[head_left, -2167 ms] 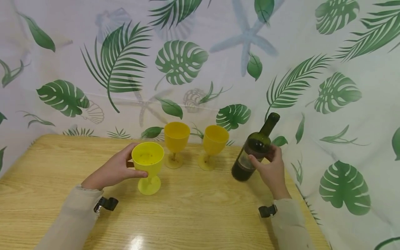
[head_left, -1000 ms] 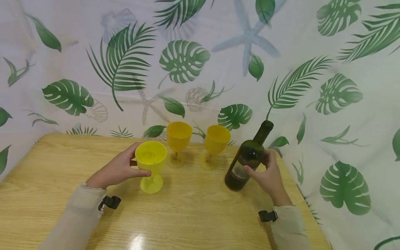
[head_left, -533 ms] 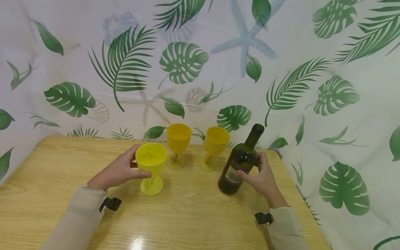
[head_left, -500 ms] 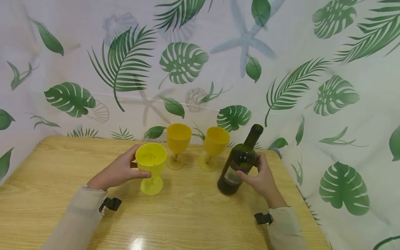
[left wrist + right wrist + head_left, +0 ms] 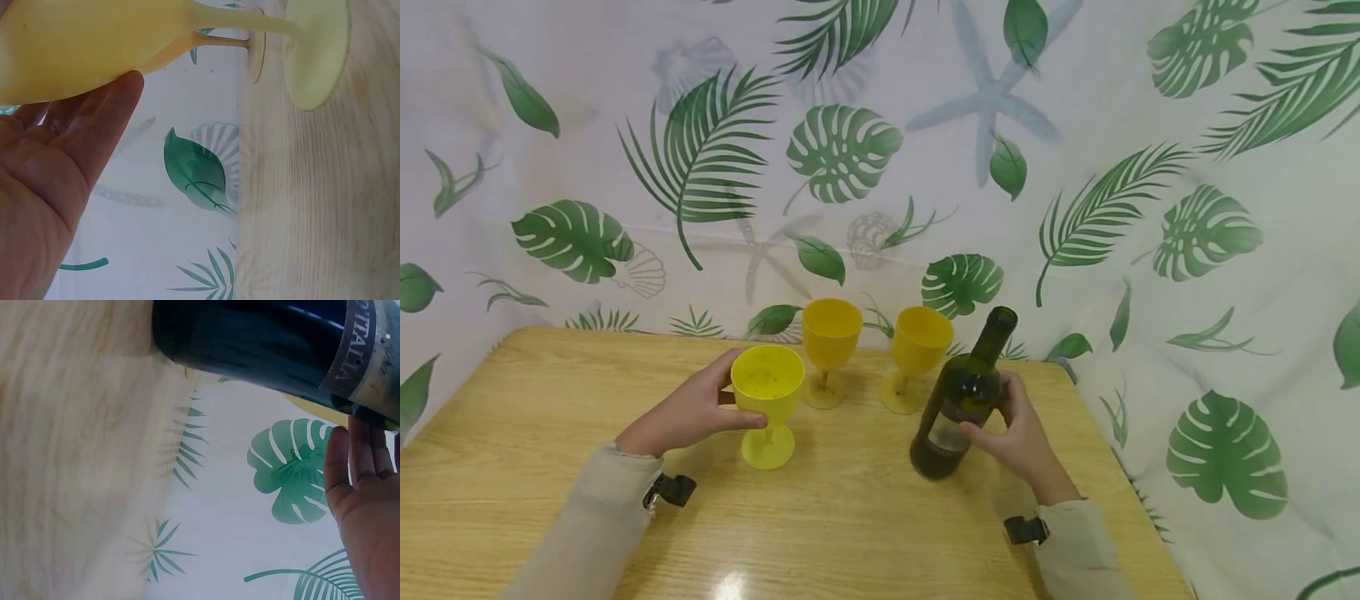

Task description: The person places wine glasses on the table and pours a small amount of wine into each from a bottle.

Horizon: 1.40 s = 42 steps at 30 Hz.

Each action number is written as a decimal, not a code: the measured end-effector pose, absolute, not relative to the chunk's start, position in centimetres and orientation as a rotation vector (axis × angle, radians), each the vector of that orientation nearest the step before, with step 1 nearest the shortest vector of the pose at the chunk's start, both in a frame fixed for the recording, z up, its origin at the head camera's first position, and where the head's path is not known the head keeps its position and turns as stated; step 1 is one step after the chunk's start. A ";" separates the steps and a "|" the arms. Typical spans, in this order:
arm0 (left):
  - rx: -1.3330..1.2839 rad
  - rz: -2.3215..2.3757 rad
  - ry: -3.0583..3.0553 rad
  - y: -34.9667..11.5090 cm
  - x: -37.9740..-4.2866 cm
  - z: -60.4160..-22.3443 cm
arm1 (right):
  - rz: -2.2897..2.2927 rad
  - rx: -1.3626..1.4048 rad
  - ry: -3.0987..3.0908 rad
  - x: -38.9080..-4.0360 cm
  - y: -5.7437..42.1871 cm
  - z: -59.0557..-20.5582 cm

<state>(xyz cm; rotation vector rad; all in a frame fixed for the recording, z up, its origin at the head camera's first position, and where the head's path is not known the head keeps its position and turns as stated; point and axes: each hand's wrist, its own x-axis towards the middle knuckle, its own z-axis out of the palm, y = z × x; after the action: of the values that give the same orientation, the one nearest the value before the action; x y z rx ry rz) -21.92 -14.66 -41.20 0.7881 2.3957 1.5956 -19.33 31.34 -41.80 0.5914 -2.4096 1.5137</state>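
Observation:
My left hand (image 5: 692, 410) grips a bright yellow goblet (image 5: 769, 392) by its bowl, thumb across the near side. Small dark specks show inside the bowl. In the left wrist view the goblet (image 5: 94, 44) has its foot close to the wood, with fingers (image 5: 115, 109) along the bowl. A dark green wine bottle (image 5: 958, 396) with a label is held round its body by my right hand (image 5: 1018, 442), thumb in front. The right wrist view shows the bottle (image 5: 250, 344) with its base near the tabletop and "D'ITALIA" on its label.
Two more yellow goblets stand behind, one goblet (image 5: 831, 333) beside the held one and another goblet (image 5: 921, 342) left of the bottle. The wooden table (image 5: 842, 533) meets a leaf-printed cloth (image 5: 865, 167) at its back and right edges.
My right hand has brought the bottle leftward and nearer to me, closer to the middle of the table. The left hand keeps its hold on the goblet, almost unmoved.

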 end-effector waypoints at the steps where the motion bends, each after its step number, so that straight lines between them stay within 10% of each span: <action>1: 0.788 1.594 2.398 -14.6 -21.9 -41.2 | 1.523 0.605 -2.405 -19.3 31.3 -41.9; 42: 0.792 1.616 2.469 -13.1 -20.6 -40.4 | 1.562 0.479 -2.497 -18.3 28.2 -42.3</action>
<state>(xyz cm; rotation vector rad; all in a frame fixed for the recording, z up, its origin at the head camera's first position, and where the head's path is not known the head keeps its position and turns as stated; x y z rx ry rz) -20.61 -13.15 -40.42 0.7919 2.4686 1.6160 -18.34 28.22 -42.34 0.4787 -2.4970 1.5616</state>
